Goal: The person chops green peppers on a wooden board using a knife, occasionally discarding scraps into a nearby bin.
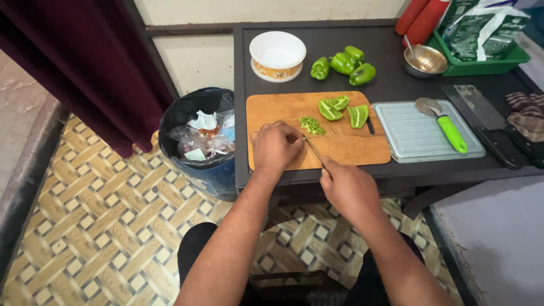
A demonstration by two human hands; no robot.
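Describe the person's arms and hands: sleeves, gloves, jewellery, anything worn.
Both forearms are bare up to the frame edge, with no sleeves showing. The left hand and right hand wear no gloves. No rings, watch or bracelet can be seen. Dark trousers cover the knees below.

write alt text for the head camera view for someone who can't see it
Seen from above, a person's right hand holds a knife over a wooden cutting board, while the left hand steadies green pepper beside a small chopped pile. Pepper halves lie on the board, whole peppers behind it, and a lined bin stands left of the dark table.
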